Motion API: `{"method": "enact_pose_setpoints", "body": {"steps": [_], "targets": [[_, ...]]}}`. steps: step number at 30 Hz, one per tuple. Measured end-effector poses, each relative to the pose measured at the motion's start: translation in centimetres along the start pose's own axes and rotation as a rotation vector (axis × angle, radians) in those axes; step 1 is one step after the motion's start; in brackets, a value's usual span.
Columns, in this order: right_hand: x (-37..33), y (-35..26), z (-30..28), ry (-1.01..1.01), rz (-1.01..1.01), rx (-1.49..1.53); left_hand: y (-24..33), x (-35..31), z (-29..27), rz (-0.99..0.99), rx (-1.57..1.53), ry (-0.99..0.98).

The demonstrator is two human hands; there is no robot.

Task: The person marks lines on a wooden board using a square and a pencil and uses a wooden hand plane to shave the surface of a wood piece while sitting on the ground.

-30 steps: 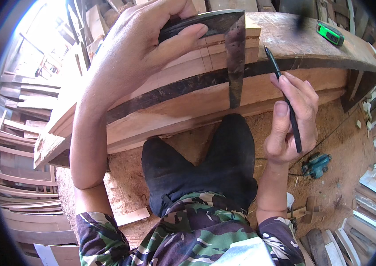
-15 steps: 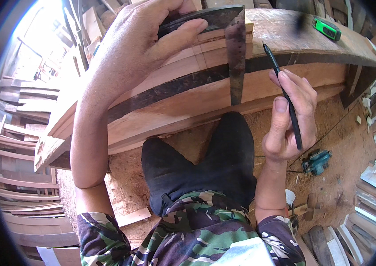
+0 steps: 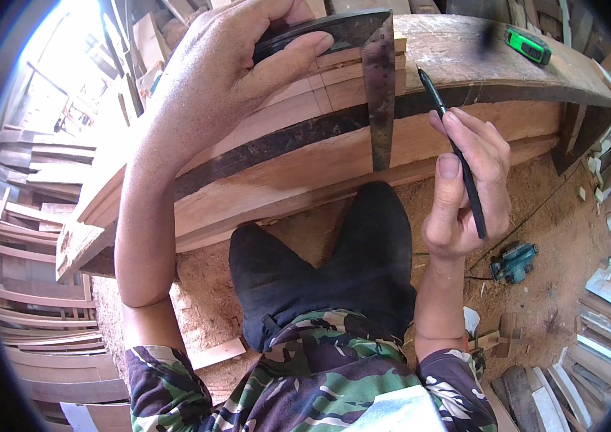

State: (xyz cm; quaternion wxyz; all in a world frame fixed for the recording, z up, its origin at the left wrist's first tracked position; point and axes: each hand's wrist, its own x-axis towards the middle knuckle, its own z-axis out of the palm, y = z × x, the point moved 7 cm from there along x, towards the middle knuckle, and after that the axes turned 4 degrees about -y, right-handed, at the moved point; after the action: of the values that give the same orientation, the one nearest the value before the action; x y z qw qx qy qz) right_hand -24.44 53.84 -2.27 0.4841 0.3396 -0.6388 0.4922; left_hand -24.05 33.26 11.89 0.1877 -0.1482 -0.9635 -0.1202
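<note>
Where the square (image 3: 378, 72) crosses it, the worktop (image 3: 457, 43) runs left-right as one long curve with a dark front edge. Pale wooden strips (image 3: 338, 92) sit under the square in view, mostly left of its blade, right end showing just past it; thin lines cross them left of the blade.

Left hand (image 3: 226, 75): wrapped round the square's stock, thumb along the near side. Right hand (image 3: 493, 169): right of the square, nearer the body than the stock, pen (image 3: 453, 138) pinched between thumb and fingers.

Square: stock (image 3: 354, 29) roughly left-right, blade (image 3: 380, 126) long axis toward the person, free end reaching below the dark edge. Left hand is the nearer one, in contact; right hand is apart from it.

Tape measure (image 3: 527, 45), green and black: on the worktop, well right of the square.

Pen: right of the blade, long axis slanted, tip pointing away from the body and leaning toward the blade. Key relation, my read: tip to blade's right edge. Near, not touching. Can't tell if the tip touches wood.
</note>
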Motion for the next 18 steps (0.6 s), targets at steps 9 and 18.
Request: {"method": "enact_pose_setpoints", "body": {"steps": [9,18], "targets": [[0.8,-0.2,0.4,-0.022,-0.049,-0.011,-1.1,0.4,0.4,0.022,-0.036,-0.005],[1.6,-0.7,1.4,-0.075,-0.116,-0.066,-0.4,0.1,0.3,0.135,0.044,0.039]]}}
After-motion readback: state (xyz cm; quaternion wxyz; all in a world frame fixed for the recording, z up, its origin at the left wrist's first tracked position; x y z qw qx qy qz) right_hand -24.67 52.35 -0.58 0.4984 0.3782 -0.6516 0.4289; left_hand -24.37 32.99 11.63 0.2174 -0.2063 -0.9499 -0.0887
